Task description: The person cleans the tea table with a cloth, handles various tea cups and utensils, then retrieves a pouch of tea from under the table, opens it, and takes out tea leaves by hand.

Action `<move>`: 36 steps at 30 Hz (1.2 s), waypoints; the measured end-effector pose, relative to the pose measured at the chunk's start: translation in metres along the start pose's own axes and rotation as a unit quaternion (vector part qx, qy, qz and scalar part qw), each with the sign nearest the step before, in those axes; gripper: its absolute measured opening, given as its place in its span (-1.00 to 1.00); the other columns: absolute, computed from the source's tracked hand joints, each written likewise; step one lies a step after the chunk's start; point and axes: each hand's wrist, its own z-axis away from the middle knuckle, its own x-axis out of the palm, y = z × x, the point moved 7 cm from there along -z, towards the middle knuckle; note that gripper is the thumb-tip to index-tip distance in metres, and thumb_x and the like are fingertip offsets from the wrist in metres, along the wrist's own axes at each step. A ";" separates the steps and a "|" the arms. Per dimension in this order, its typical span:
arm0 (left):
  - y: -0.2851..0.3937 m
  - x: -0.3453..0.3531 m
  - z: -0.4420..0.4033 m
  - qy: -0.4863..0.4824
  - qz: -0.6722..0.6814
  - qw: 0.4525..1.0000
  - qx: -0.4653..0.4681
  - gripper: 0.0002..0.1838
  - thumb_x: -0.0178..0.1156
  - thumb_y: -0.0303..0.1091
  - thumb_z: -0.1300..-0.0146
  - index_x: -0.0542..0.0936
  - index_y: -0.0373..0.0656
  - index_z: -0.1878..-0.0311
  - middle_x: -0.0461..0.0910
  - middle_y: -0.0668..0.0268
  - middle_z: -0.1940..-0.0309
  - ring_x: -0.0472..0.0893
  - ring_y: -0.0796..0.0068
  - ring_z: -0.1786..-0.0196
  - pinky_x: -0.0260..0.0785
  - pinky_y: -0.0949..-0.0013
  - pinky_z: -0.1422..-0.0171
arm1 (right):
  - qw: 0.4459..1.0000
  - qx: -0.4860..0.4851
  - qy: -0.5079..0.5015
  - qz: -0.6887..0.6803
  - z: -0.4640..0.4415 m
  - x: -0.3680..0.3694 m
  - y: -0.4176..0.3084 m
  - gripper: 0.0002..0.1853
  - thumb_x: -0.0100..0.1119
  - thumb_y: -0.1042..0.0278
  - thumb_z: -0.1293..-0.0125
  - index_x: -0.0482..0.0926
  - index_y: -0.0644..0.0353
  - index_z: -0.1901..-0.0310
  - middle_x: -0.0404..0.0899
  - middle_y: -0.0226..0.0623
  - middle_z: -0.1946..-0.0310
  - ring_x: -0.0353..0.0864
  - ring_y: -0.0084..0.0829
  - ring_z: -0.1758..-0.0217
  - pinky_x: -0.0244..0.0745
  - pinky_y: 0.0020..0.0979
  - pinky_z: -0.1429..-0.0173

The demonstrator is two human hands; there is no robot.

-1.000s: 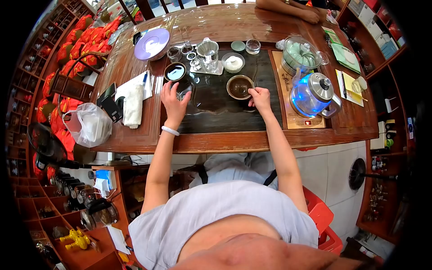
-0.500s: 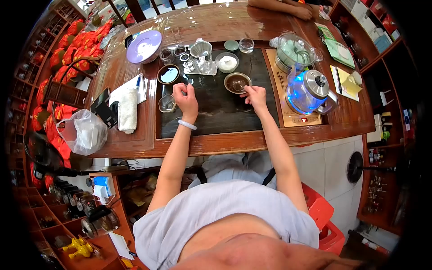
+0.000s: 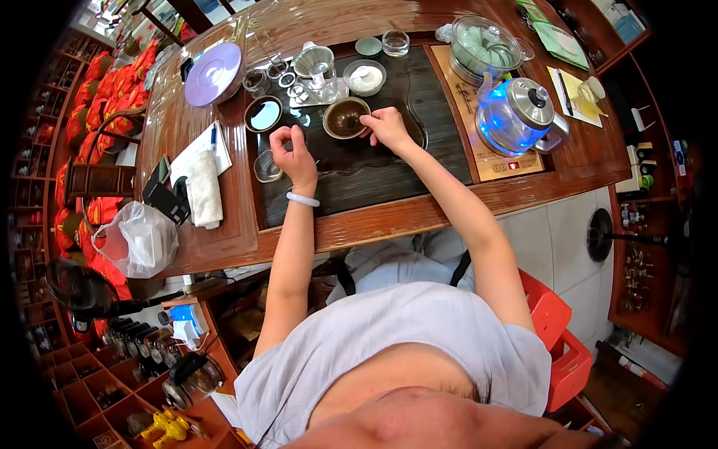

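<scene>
A brown bowl (image 3: 346,118) hangs over the dark tea tray (image 3: 359,183), its rim pinched at the right by the fingers of my right hand (image 3: 387,127). Its brown inside faces me. To the left, my left hand (image 3: 295,157) is closed with fingers curled; whatever it may hold is hidden. It wears a pale bangle (image 3: 303,200). Close by on its left sits a small clear glass cup (image 3: 267,167). Just above stands a dark-rimmed bowl (image 3: 263,114) with a shiny surface inside. Behind the brown bowl is a glass bowl (image 3: 365,77) with white contents.
A lit glass kettle (image 3: 514,116) stands right of the tray, below a lidded glass pot (image 3: 488,52). A glass dripper (image 3: 313,67), a green dish (image 3: 368,46) and a clear glass (image 3: 396,43) line the back. Left are a purple bowl (image 3: 215,72) and white towel (image 3: 204,189).
My right hand has moved the brown bowl left, closer to my left hand. My left hand stays beside the small glass cup. The view has tilted, and another person's arms have left it.
</scene>
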 end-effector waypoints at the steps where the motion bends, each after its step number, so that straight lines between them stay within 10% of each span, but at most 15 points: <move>1: 0.000 0.000 0.000 -0.001 -0.007 1.000 -0.007 -0.87 0.13 -0.43 -0.18 0.39 -0.23 0.39 0.38 0.37 0.42 0.34 0.57 0.34 0.25 0.49 0.18 | 1.000 0.005 -0.003 -0.001 -0.003 0.006 0.001 -0.73 0.11 0.32 -0.14 0.55 0.42 0.53 0.61 -0.17 0.59 0.44 -0.58 0.77 0.33 -0.56 0.63; 13: -0.002 0.006 0.001 -0.022 -0.006 1.000 -0.017 -0.91 0.11 -0.45 -0.18 0.44 -0.25 0.29 0.41 0.39 0.39 0.37 0.57 0.30 0.26 0.50 0.16 | 0.997 0.046 -0.033 0.061 -0.013 0.028 0.010 -0.65 0.13 0.12 -0.16 0.60 0.32 0.46 0.61 -0.26 0.61 0.52 -0.50 0.71 0.43 -0.46 0.54; 16: 0.000 0.005 0.002 -0.021 -0.009 0.999 -0.026 -0.91 0.10 -0.45 -0.19 0.44 -0.25 0.28 0.41 0.39 0.39 0.36 0.58 0.31 0.26 0.50 0.18 | 0.981 0.002 0.003 0.193 -0.002 0.016 -0.011 -0.52 0.05 -0.13 -0.13 0.56 0.24 0.37 0.58 -0.31 0.68 0.62 -0.23 0.39 0.46 -0.23 0.16; 24: -0.007 0.001 0.003 -0.026 -0.007 0.999 -0.028 -0.85 0.10 -0.44 -0.21 0.43 -0.26 0.19 0.45 0.37 0.32 0.41 0.60 0.27 0.28 0.55 0.16 | 0.979 -0.127 0.112 0.115 0.043 -0.059 -0.013 -0.76 -0.09 0.38 -0.10 0.61 0.17 0.32 0.60 -0.28 0.57 0.61 -0.31 0.43 0.48 -0.36 0.27; 36: 0.000 0.007 0.005 -0.060 -0.045 0.997 0.036 -0.77 -0.14 -0.68 -0.05 0.47 -0.29 0.26 0.45 0.34 0.37 0.42 0.54 0.30 0.29 0.50 0.13 | 0.966 -0.157 0.193 0.067 0.040 -0.092 0.009 -0.80 -0.12 0.52 -0.03 0.57 0.20 0.49 0.56 -0.16 0.49 0.57 -0.19 0.35 0.46 -0.27 0.22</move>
